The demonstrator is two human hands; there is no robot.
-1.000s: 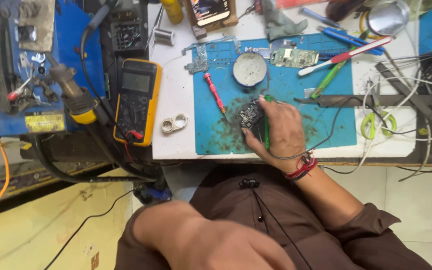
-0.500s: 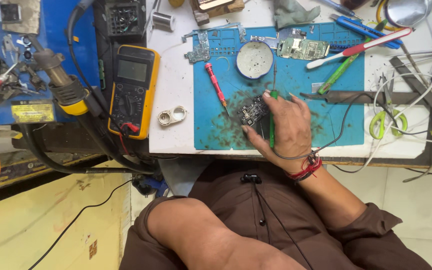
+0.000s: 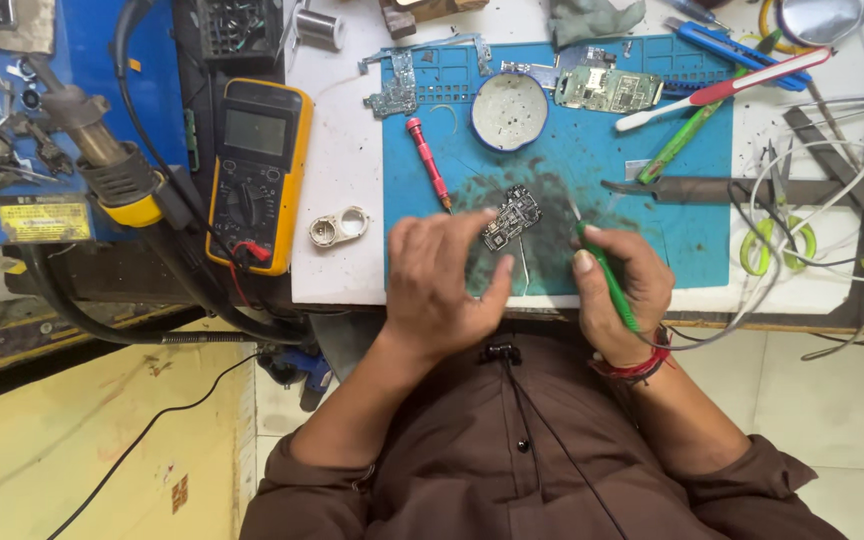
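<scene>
A small dark circuit board [image 3: 511,217] lies on the blue work mat [image 3: 652,225] near the bench's front edge. My left hand [image 3: 440,285] rests on the mat with its fingertips touching the board's left and lower edges. My right hand [image 3: 614,285] grips a green-handled soldering iron [image 3: 607,270], whose thin tip points up and left, just right of the board. A thin wire or pin [image 3: 522,266] lies on the mat below the board. A red thread band circles my right wrist.
A yellow multimeter [image 3: 257,172] lies left of the mat, with a hot-air gun [image 3: 102,160] beyond it. A red screwdriver [image 3: 429,162], round white tin [image 3: 509,110], other circuit boards [image 3: 607,90], a toothbrush [image 3: 722,90], tweezers [image 3: 672,187] and green scissors [image 3: 777,240] surround the work spot.
My left hand came up from my lap to the mat and now touches the board. My right hand shifted right off the board, holding the green iron. The camera moved closer.
</scene>
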